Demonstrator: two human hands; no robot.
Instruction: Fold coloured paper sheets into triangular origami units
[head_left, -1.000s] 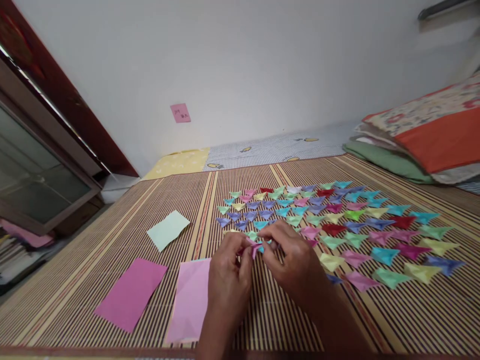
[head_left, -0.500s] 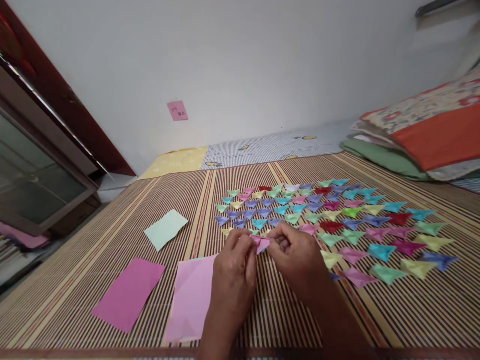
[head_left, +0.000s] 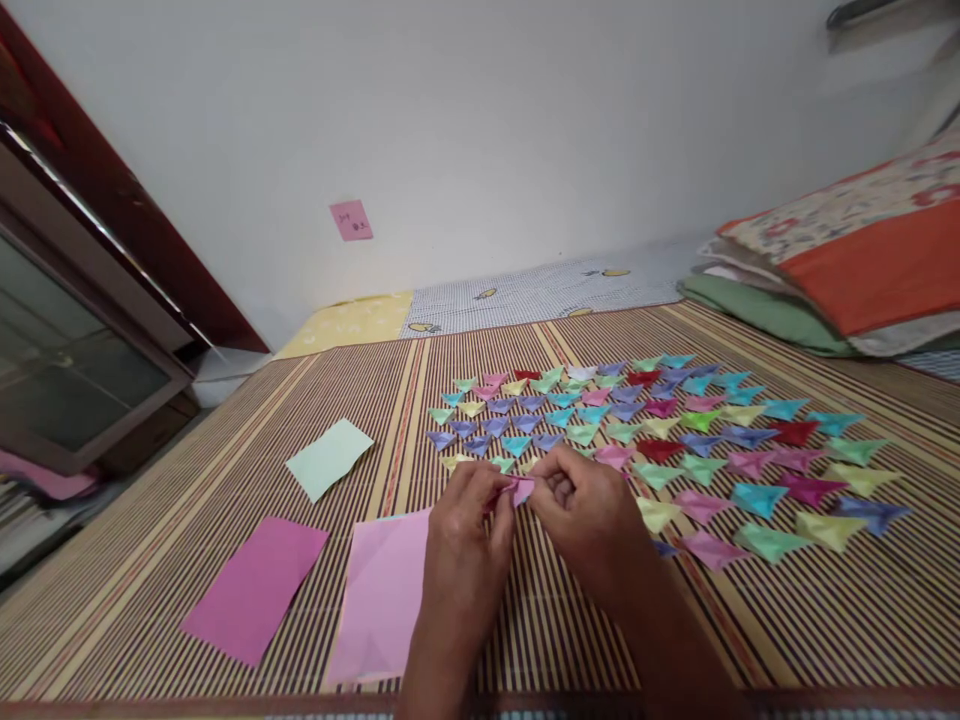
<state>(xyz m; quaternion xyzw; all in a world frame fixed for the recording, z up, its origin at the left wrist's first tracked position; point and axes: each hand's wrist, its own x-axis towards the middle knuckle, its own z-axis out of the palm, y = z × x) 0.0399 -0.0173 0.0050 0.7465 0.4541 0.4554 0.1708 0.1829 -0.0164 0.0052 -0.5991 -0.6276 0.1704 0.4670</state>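
A small folded pink paper (head_left: pixel 520 490) is pinched between my two hands above the striped mat. My left hand (head_left: pixel 466 535) grips its left end with closed fingers, which hide part of it. On its right end, my right hand (head_left: pixel 589 515) holds it between thumb and forefinger. Just beyond my hands lie rows of small folded paper boats (head_left: pixel 559 418) in many colours. Beside my left wrist is a stack of light pink sheets (head_left: pixel 381 598), partly covered by that hand.
Left on the striped mat (head_left: pixel 187 520) lie a magenta sheet (head_left: pixel 256 588) and a pale green sheet (head_left: pixel 330 459). Folded bedding (head_left: pixel 870 270) is piled at the right by the wall. A pink note (head_left: pixel 351 220) is stuck on the wall. A glass-fronted cabinet (head_left: pixel 67 360) stands at far left.
Both hands stay on the pink paper, with slight finger movement; less of the paper shows between them. The whole view has shifted a little. Nothing on the mat has visibly moved.
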